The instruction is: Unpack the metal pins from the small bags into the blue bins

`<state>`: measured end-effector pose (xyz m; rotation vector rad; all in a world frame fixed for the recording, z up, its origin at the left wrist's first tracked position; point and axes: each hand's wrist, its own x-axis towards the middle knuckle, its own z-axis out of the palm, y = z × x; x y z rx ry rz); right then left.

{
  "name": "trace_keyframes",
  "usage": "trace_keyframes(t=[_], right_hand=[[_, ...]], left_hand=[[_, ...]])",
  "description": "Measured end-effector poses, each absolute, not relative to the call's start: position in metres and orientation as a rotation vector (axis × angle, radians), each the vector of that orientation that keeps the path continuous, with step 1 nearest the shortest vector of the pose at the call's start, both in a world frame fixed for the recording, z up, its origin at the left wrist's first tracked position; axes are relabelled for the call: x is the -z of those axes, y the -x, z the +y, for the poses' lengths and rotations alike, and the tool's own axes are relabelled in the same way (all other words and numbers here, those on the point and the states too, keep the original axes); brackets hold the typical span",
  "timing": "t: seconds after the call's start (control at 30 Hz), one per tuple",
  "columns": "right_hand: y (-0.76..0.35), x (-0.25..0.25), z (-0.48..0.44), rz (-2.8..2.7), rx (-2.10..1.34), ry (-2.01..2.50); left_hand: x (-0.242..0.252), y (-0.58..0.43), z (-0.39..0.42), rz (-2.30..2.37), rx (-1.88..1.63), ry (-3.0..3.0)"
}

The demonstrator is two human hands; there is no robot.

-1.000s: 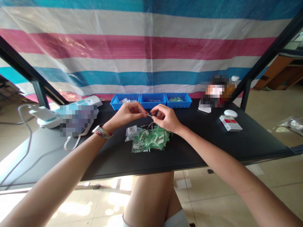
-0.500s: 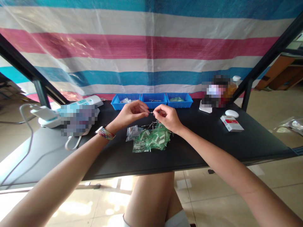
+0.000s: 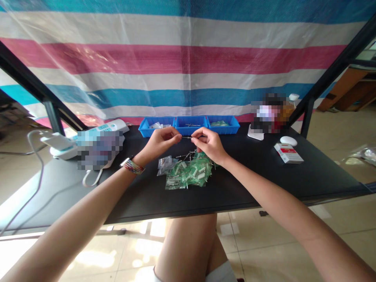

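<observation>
Both my hands are raised over the black table (image 3: 264, 176), fingertips almost meeting. My left hand (image 3: 160, 141) and my right hand (image 3: 209, 144) each pinch an end of a thin metal pin (image 3: 187, 137) held level between them. Just below lies a heap of small green plastic bags (image 3: 189, 174) with white parts inside, a clear bag (image 3: 163, 163) at its left and a few loose pins on top. A striped band is on my left wrist (image 3: 132, 165).
Three blue bins (image 3: 189, 124) stand in a row at the table's back edge. A white and teal device (image 3: 88, 137) with a cable sits at the left. At the right are a white and red box (image 3: 288, 153) and a white mouse (image 3: 288, 140). A striped tarp hangs behind.
Both hands have lifted a little and drawn slightly apart, so more of the pin shows between the fingertips.
</observation>
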<state>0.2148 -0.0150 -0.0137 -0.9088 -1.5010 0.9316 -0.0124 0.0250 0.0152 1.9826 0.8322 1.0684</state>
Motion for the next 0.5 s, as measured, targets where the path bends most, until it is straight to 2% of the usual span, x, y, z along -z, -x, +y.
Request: trace_keyframes(t=[0.5], right_hand=[[-0.217,0.012,-0.007,-1.492,-0.81,0.88]], left_hand=[[-0.01,0.014,0.031,0.822,-0.944,-1.951]])
